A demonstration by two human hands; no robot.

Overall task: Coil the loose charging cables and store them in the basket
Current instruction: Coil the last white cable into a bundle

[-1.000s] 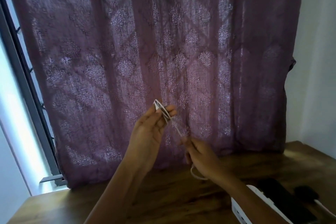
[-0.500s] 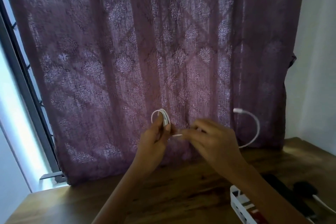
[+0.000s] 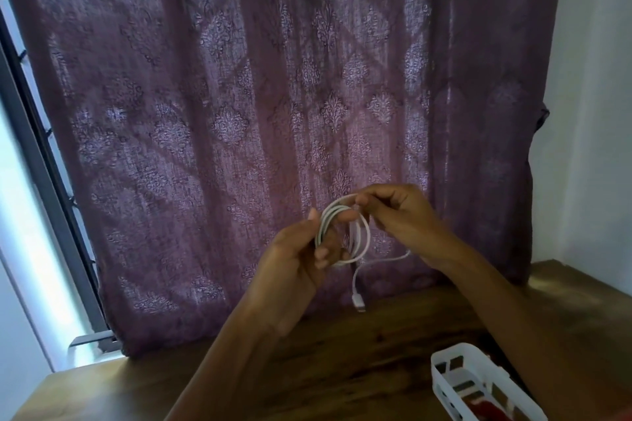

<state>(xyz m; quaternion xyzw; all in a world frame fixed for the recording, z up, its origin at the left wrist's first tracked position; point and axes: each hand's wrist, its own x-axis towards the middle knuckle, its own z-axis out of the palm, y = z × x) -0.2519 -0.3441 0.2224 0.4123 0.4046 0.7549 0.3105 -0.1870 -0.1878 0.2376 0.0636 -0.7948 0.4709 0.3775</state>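
While the left hand (image 3: 294, 263) grips the coiled cable (image 3: 366, 239), the right hand (image 3: 403, 215) pinches its top strand.

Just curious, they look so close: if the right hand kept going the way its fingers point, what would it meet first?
The right hand points left, into the coiled white cable it pinches at the top; just beyond sit the fingers of the left hand. Depth is unclear, so probably cable first.

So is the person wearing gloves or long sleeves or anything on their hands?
No. The left hand and right hand are bare: no gloves, rings or watch show. The left arm and right arm are bare too, no sleeves in view.
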